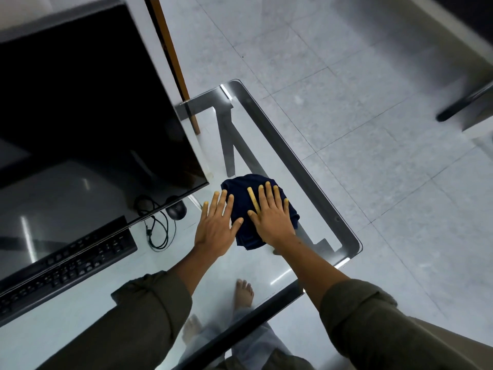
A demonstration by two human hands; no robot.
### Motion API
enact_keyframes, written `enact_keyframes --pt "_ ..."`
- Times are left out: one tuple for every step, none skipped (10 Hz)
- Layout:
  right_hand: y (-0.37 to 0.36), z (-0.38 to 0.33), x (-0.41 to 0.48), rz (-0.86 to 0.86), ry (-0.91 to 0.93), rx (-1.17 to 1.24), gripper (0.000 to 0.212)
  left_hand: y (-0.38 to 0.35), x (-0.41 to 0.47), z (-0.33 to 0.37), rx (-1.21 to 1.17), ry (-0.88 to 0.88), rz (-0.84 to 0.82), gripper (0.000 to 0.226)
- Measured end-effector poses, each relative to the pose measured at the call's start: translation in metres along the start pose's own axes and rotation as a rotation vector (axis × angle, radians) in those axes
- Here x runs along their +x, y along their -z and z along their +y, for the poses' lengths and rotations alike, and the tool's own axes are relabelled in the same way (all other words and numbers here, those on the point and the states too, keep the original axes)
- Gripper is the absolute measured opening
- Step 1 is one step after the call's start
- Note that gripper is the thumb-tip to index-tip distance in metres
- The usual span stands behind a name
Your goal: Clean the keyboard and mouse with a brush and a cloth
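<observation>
A dark blue cloth (241, 231) lies bunched on the glass table (314, 182) near its right end. My right hand (273, 218) rests flat on top of the cloth with straight, spread fingers. A pale wooden stick, apparently the brush handle (253, 199), lies on the cloth beside my right index finger; its bristles are hidden. My left hand (216, 227) lies flat at the cloth's left edge, thumb touching the fabric. The black mouse (176, 209) sits to the left of my left hand. The black keyboard (66, 265) lies at the lower left, under the monitor's edge.
A large dark monitor (88, 108) fills the left side and overhangs the keyboard. A coiled black cable (157, 231) lies between mouse and keyboard. The table's dark frame edge (344, 233) runs close on the right. Bare feet and tiled floor show through the glass.
</observation>
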State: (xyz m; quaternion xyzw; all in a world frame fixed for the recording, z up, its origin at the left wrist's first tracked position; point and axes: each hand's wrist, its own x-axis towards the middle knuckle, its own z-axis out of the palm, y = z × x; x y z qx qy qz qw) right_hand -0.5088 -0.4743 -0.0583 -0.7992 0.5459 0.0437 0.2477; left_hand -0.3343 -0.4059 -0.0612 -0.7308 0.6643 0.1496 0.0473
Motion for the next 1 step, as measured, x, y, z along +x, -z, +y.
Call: enact_keyframes --pt "0.0129 -0.0176 -0.0252 0.032 0.071 0.132 0.069 0.0228 -0.0298 -0.0051 -0.079 0.019 0.139 0.071"
